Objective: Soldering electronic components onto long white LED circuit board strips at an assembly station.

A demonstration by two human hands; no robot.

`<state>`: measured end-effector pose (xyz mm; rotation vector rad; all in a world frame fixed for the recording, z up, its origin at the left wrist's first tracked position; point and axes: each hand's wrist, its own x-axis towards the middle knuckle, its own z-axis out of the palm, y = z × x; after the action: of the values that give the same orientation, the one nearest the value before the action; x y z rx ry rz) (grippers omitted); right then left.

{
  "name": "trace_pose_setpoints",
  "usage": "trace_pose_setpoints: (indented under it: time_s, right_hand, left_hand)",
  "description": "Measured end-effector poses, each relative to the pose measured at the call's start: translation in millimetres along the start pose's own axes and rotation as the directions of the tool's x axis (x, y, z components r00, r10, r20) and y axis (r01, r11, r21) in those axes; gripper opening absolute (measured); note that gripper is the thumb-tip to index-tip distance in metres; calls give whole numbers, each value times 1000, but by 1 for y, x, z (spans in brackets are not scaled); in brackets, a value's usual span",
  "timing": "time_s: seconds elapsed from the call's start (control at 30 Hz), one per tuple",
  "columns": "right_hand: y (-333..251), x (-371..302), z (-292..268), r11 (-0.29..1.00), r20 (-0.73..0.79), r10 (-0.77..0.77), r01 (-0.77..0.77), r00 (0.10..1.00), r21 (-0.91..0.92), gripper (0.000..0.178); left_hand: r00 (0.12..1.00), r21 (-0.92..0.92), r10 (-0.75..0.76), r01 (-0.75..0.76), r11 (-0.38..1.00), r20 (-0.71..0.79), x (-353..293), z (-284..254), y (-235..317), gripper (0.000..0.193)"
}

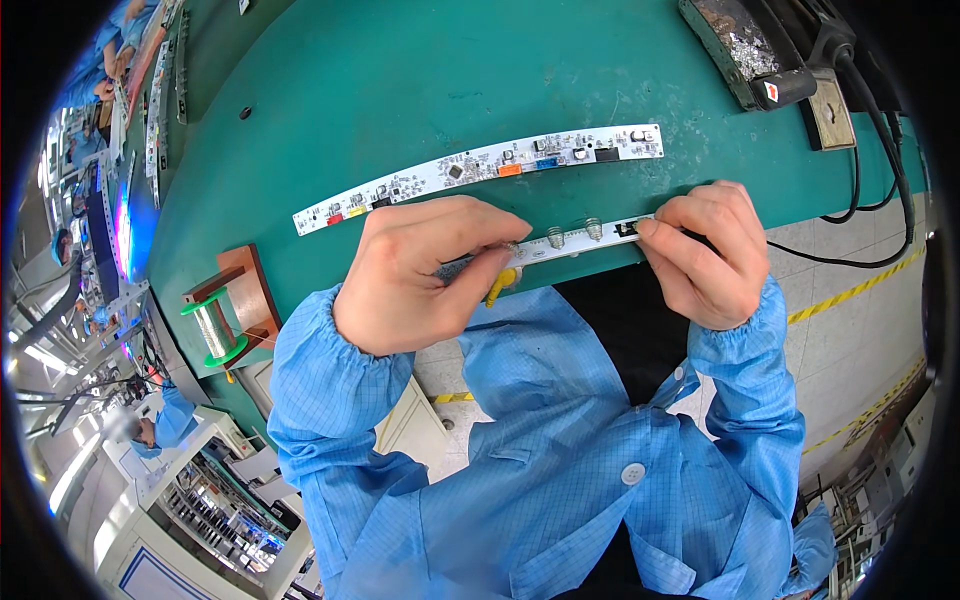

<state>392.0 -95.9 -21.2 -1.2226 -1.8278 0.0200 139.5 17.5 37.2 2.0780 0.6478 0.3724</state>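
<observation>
A narrow white circuit board (572, 243) is held at the near edge of the green bench. Two metal coil springs (593, 229) stand upright on it. My right hand (712, 252) pinches the board's right end, next to a black part. At the board's left part, the thumb and forefinger of my left hand (425, 265) are closed on what looks like another small coil spring, mostly covered by the fingertips. Under the left fingers, a yellow piece (503, 286) shows; its kind is unclear. Beyond both hands lies a longer, curved white circuit board (478, 172) with coloured connectors.
A solder wire spool (214, 330) sits on a brown stand at the left. At the far right are a metal tray (735, 45) with solder scraps and black cables (880, 190). Other people in blue work at the far left, near more circuit boards.
</observation>
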Motion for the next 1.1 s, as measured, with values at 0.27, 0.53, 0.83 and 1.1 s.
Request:
trace_pose_setpoints:
  time_s: [0.27, 0.53, 0.83, 1.1]
  right_hand:
    - [-1, 2, 1, 1000, -8, -5, 5, 1000, -6, 36]
    - [0, 1, 1, 1000, -12, 8, -8, 1000, 3, 36]
    - [1, -1, 1, 1000, -11, 4, -4, 1000, 1, 36]
    - [1, 0, -1, 1000, -7, 7, -7, 1000, 4, 34]
  left_hand:
    - [1000, -18, -23, 23, 1000, -1, 1, 0, 1, 19]
    - [998, 4, -3, 4, 1000, -65, -6, 9, 2, 18]
    - [960, 216, 163, -113, 970, -226, -17, 32, 1, 23]
    - [939, 266, 170, -89, 960, -299, -17, 41, 5, 23]
